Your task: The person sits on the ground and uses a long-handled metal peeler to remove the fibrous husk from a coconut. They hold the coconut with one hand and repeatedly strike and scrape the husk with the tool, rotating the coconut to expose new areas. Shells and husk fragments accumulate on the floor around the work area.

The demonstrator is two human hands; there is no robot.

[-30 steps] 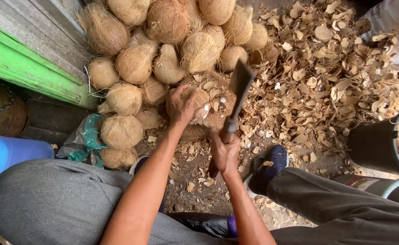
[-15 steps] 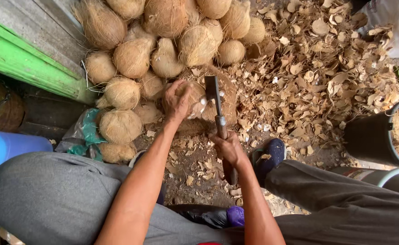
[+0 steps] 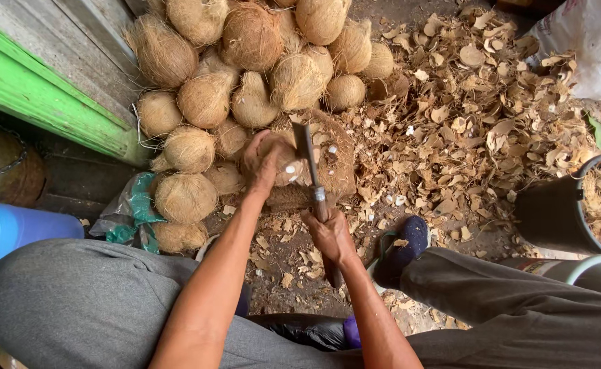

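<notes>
Nearest the camera, I see two grey-trousered knees and two bare forearms reaching forward over the dirt floor. My right hand (image 3: 329,236) is wrapped fully shut around the handle of a cleaver (image 3: 309,167), whose one long, flat, dull metal blade points away from me and stands on edge. My left hand (image 3: 263,162) is cupped closed over a single rough brown coconut (image 3: 283,164), steadying it on a fibrous chopping block (image 3: 331,164). The blade's edge rests against the coconut's right side, just beside the left fingers, with white chips showing at the cut. One dark blue shoe (image 3: 403,249) sits to the right of the hands. At left stand one blue plastic jug (image 3: 13,232) and a crumpled green-and-clear plastic bag (image 3: 126,212); at right, a black bucket (image 3: 553,215) holding dry fibre. Beyond the block, roughly fifteen hairy, round, tan coconuts form a pile (image 3: 246,61) against a green-painted wooden board (image 3: 41,102). Farther right spreads a carpet of curled, dry brown shell chips (image 3: 478,109), too many to count.
</notes>
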